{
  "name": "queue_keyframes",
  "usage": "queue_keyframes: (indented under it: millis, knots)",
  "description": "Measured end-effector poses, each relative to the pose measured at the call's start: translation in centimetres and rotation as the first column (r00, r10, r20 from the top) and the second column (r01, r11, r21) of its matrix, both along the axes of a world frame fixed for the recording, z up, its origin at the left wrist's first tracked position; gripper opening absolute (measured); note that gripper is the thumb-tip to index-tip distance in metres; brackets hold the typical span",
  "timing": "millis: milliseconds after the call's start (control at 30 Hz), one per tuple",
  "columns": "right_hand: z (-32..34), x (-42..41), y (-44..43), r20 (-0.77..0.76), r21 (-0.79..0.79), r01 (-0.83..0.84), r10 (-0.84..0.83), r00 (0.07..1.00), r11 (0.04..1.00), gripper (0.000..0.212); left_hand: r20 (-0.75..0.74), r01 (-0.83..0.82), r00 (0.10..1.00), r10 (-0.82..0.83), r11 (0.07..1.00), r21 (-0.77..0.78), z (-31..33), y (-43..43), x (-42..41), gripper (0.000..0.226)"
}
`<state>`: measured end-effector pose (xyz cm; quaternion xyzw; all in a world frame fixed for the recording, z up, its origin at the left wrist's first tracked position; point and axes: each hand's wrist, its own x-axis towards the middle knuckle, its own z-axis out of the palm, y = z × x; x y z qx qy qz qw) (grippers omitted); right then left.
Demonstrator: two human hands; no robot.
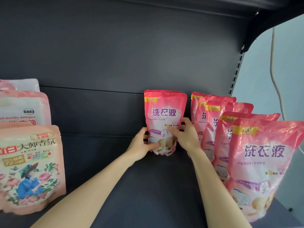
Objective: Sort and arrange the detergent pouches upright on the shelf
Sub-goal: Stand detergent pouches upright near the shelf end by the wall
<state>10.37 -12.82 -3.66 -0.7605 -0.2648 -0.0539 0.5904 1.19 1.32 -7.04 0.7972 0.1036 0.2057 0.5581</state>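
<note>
The job looks well on, I'd say. At the right end of the shelf (148,186) a row of pink pouches (266,162) stands one behind another from the front edge to the back, five that I can count, all more or less upright though leaning a little. At the left end three peach pouches (31,168) stand in a file of their own, so the two kinds seem already separated. What is in hand now is one more pink pouch (165,112), upright near the back of the shelf, roughly mid-length and just left of the pink row. A second top edge shows right behind it, perhaps another pouch. The left hand (144,143) grips its lower left side, thumb laid across the front. The right hand (184,135) clasps the right edge, fingers curled round it. Left to do, as I judge it: settle this one and fill the bare stretch between the two groups; whether more pouches wait out of view I cannot tell. The pink packs read "洗衣液" in purple, with a yellow "NEW FORMULA" flag at the top corner. The front peach pack reads "大师香氛", "3.8元" and "72", its red logo cut by the frame; the one behind shows "laundry detergent".
</note>
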Motion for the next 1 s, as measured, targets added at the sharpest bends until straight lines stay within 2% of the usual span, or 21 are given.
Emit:
queue_keyframes:
  millis: [267, 500, 633, 733, 833, 1000]
  knots:
    - [0.5, -0.3, -0.4, -0.02, -0.064, 0.0, -0.002, 1.0, 0.998, 0.045, -0.071, 0.001, 0.997, 0.005, 0.997, 0.079, 0.6, 0.0, -0.3, 0.057]
    - [1.5, -1.9, -1.0, -0.038, -0.217, 0.043, -0.052, 0.998, 0.975, 0.047, -0.181, 0.031, 0.983, 0.031, 0.944, 0.328, 2.4, -0.2, -1.4, 0.049]
    - [2.0, -3.3, -1.2, 0.015, -0.377, 0.127, -0.131, 0.991, 0.917, 0.05, -0.218, 0.035, 0.973, 0.079, 0.878, 0.478, 3.7, 0.1, -2.8, 0.044]
    - [2.8, -4.9, -1.9, 0.066, -0.475, 0.155, -0.141, 0.988, 0.866, 0.045, -0.223, 0.041, 0.968, 0.113, 0.809, 0.587, 5.1, -0.2, -4.9, 0.047]
    - [4.2, -7.0, -2.4, 0.151, -0.516, 0.146, -0.078, 0.985, 0.844, 0.042, -0.205, 0.026, 0.964, 0.17, 0.707, 0.706, 6.8, -0.9, -7.6, 0.049]
    - [7.4, -12.1, -3.4, 0.283, -0.52, 0.15, 0.004, 0.959, 0.841, 0.048, -0.072, -0.09, 0.967, 0.246, 0.59, 0.803, 10.0, -2.7, -13.5, 0.046]
